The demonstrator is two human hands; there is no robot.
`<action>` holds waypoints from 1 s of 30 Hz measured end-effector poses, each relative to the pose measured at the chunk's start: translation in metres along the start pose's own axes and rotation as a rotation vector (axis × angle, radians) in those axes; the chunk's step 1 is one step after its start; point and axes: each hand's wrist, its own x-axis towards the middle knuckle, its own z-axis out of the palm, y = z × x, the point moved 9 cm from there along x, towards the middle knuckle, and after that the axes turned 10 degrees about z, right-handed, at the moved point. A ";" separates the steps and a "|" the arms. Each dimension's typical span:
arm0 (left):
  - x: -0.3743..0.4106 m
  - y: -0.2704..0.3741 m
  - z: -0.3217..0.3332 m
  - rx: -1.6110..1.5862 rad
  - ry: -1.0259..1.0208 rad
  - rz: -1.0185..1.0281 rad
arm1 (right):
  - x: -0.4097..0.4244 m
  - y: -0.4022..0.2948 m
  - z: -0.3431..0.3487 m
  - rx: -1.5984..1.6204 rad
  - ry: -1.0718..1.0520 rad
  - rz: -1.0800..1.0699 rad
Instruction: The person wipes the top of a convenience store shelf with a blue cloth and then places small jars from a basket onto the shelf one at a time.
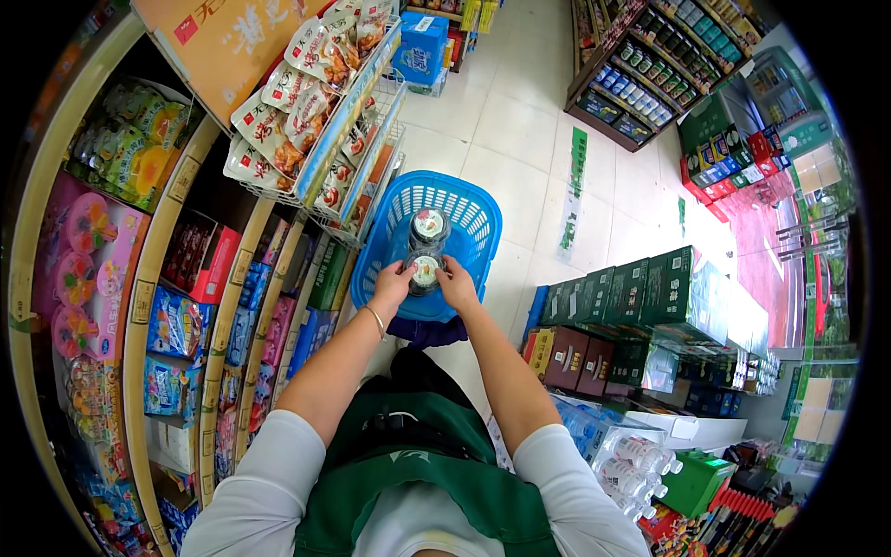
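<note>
A blue plastic shopping basket with slotted walls is in front of me. Inside its outline are two clear round containers, each with a printed label on top. My left hand and my right hand grip the nearer container from both sides. Just beyond it, the farther container appears against the nearer one, with no hand on it. Whether the nearer container rests on the basket floor or is held above it, I cannot tell.
Shelves of packaged sweets line my left. A wire rack of snack pouches comes close to the basket. Stacked green cartons and bottled water packs stand at right. Farther off is a drinks shelf on the tiled floor.
</note>
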 end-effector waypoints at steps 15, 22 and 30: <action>-0.042 0.033 -0.001 -0.088 -0.068 -0.009 | -0.039 -0.023 -0.022 -0.070 0.004 -0.072; -0.067 0.063 -0.004 -0.149 -0.062 0.003 | -0.068 -0.055 -0.043 -0.140 0.013 -0.097; -0.091 0.109 -0.006 -0.134 -0.147 0.020 | -0.093 -0.089 -0.066 -0.139 0.002 -0.115</action>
